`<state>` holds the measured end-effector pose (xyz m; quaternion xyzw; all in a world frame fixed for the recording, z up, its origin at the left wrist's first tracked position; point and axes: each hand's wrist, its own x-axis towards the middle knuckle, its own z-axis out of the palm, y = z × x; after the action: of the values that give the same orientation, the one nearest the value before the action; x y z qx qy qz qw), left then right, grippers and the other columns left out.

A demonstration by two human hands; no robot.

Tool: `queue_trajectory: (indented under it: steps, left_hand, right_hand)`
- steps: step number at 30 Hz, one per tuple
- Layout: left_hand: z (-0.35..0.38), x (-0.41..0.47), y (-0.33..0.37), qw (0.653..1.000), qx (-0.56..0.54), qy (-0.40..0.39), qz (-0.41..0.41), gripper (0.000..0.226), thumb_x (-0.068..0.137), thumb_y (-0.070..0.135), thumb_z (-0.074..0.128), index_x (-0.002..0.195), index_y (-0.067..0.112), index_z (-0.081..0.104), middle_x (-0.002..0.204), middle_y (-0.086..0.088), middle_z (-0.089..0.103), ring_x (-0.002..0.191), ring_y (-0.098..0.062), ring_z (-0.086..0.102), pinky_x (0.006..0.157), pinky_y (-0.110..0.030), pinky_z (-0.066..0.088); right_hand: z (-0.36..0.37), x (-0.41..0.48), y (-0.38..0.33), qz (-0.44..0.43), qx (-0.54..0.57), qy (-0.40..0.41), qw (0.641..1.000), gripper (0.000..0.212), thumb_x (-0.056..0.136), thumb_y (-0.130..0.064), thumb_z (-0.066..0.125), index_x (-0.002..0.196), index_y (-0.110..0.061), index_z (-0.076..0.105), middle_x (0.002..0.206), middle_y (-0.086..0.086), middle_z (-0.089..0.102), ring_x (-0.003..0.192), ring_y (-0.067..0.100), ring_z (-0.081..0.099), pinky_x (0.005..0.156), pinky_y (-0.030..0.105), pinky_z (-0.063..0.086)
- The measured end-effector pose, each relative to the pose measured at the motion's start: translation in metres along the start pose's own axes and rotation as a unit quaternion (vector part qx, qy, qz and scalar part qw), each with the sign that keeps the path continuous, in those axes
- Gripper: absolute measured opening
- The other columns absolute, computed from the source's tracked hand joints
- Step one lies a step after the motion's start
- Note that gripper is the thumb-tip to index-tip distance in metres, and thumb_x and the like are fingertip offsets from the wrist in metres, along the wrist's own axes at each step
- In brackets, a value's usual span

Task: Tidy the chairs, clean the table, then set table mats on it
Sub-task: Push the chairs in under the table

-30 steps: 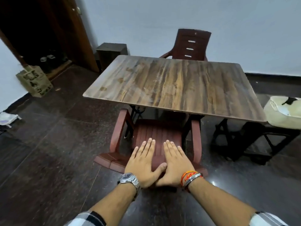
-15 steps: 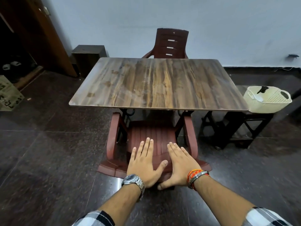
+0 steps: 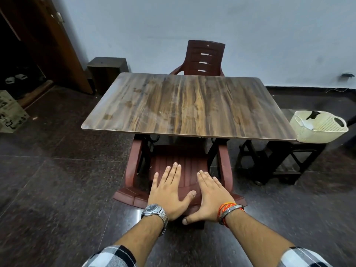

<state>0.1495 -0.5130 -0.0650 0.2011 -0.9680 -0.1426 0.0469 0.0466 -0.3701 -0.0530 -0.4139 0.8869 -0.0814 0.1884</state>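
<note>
**Wood grain, moulded plastic, polished stone**

Table [image 3: 185, 105]: wood-grain laminate, brown streaks, smooth with a dull sheen, pale thin edge band. Near chair [image 3: 179, 168]: reddish-brown moulded plastic, ribbed, faintly glossy on the arms. Far chair [image 3: 206, 58]: same plastic, darker, slotted back. Floor [image 3: 57, 180]: dark speckled stone tiles, polished, mirror-bright glare near the wrists. Basket [image 3: 319, 128]: cream plastic, perforated walls, matt. Wall [image 3: 192, 20]: pale painted plaster, matt. Door [image 3: 57, 47]: brown wood, satin. Wristwatch [image 3: 154, 211]: brushed metal. Bracelet [image 3: 231, 209]: metal bangle beside orange thread. Sleeves [image 3: 113, 257]: checked woven cloth.
</note>
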Motion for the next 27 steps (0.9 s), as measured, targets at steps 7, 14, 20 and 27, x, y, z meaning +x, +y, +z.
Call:
queue_trajectory:
  steps: [7,14,20,27]
  left_hand:
    - [0.002,0.008,0.005,1.0,-0.02,-0.003,0.016,0.091,0.083,0.076,0.026,0.152,0.029,-0.01,0.158,0.016,-0.015,0.144,-0.003,-0.015,0.119,-0.04,-0.009]
    - [0.003,0.018,0.007,0.999,-0.023,-0.007,0.023,0.092,0.083,0.075,0.027,0.152,0.029,-0.012,0.158,0.015,-0.016,0.144,-0.003,-0.016,0.119,-0.041,-0.007]
    - [0.005,0.021,-0.004,1.0,-0.011,-0.005,0.001,0.09,0.084,0.075,0.022,0.152,0.026,-0.011,0.159,0.013,-0.013,0.145,-0.005,-0.015,0.119,-0.038,-0.008]
    - [0.005,0.013,-0.009,1.0,-0.005,-0.004,-0.006,0.081,0.088,0.07,0.018,0.153,0.027,-0.003,0.161,0.011,-0.002,0.147,-0.008,-0.005,0.12,-0.035,-0.004]
  right_hand:
    - [-0.005,0.003,0.007,0.024,0.009,-0.02,0.999,0.158,0.038,-0.095,0.057,0.156,-0.01,-0.005,0.166,0.006,-0.007,0.152,0.016,-0.007,0.123,0.036,-0.003]
    - [-0.008,0.01,0.012,0.034,0.021,-0.018,0.999,0.162,0.034,-0.096,0.058,0.156,-0.011,-0.006,0.165,0.005,-0.009,0.152,0.016,-0.008,0.124,0.038,0.0]
    - [-0.006,0.015,0.007,0.009,0.021,0.003,1.0,0.167,0.028,-0.104,0.045,0.156,-0.011,-0.009,0.165,0.004,-0.012,0.151,0.016,-0.012,0.124,0.037,-0.001]
    - [-0.004,0.01,0.005,-0.011,-0.014,0.023,1.0,0.158,0.04,-0.102,0.047,0.155,-0.009,-0.008,0.165,0.006,-0.01,0.151,0.016,-0.011,0.124,0.038,-0.001]
